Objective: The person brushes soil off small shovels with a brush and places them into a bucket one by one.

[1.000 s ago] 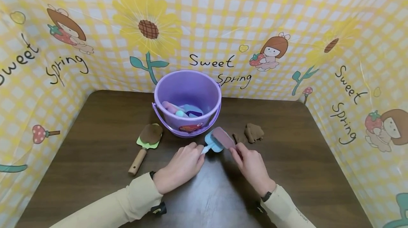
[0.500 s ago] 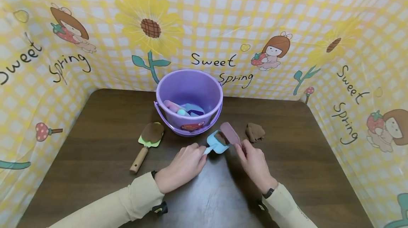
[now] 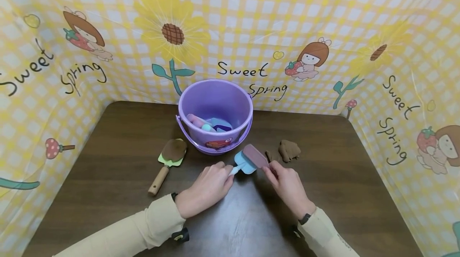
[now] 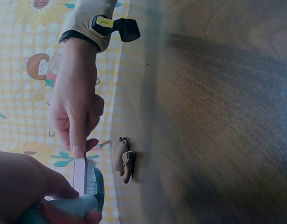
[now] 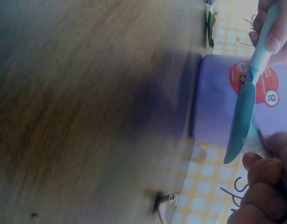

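Note:
My left hand [image 3: 208, 183] grips the handle of a light blue toy shovel [image 3: 240, 158], held above the table in front of the bucket. Between thumb and fingers, my right hand [image 3: 289, 185] pinches a flat pink brush [image 3: 256, 156] by its end. The brush lies across the shovel blade and hides part of it. In the left wrist view, pale bristles [image 4: 91, 179] point from the brush towards the blade. Seen from the right wrist, the shovel blade [image 5: 241, 121] is tilted and the bristles meet its face.
Behind the hands stands a purple bucket [image 3: 190, 101] with several pastel toy tools inside. To the left lies a green trowel with a wooden handle [image 3: 158, 181], a brown lump [image 3: 174, 150] on its blade. A crumpled brown lump [image 3: 289, 150] lies on the right.
The brush moved right and up, baring a brown patch on the shovel blade, then came back left over it. The left hand kept its grip on the shovel and hardly moved.

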`<act>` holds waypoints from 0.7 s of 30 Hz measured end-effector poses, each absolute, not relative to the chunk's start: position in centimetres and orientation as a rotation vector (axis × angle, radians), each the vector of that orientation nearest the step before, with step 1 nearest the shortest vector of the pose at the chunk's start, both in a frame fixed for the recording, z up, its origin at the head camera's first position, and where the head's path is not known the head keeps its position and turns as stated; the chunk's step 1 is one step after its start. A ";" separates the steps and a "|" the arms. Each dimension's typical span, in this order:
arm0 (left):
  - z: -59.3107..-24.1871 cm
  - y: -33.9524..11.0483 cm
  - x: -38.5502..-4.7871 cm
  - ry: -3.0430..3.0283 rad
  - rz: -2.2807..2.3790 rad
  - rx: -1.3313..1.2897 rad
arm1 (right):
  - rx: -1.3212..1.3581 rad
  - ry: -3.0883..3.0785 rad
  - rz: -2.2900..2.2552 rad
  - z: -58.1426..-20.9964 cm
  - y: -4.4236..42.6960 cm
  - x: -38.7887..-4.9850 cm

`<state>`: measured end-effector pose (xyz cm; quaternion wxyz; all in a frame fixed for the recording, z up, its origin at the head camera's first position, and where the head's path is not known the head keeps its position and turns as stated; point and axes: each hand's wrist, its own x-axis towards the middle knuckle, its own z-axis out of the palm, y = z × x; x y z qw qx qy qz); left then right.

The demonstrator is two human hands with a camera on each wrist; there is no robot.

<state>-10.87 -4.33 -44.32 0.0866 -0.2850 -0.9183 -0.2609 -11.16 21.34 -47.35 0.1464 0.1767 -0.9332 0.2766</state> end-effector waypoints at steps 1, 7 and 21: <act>-44.3 -4.3 -10.9 -2.735 -0.778 -0.850 | 0.499 -2.678 0.807 -47.3 21.3 -11.2; -44.3 -4.2 -10.9 -2.740 -0.783 -0.843 | 0.434 -2.674 0.824 -47.2 21.2 -11.3; -44.5 -4.3 -11.1 -2.731 -0.762 -0.876 | 0.289 -2.711 0.900 -47.3 21.3 -11.2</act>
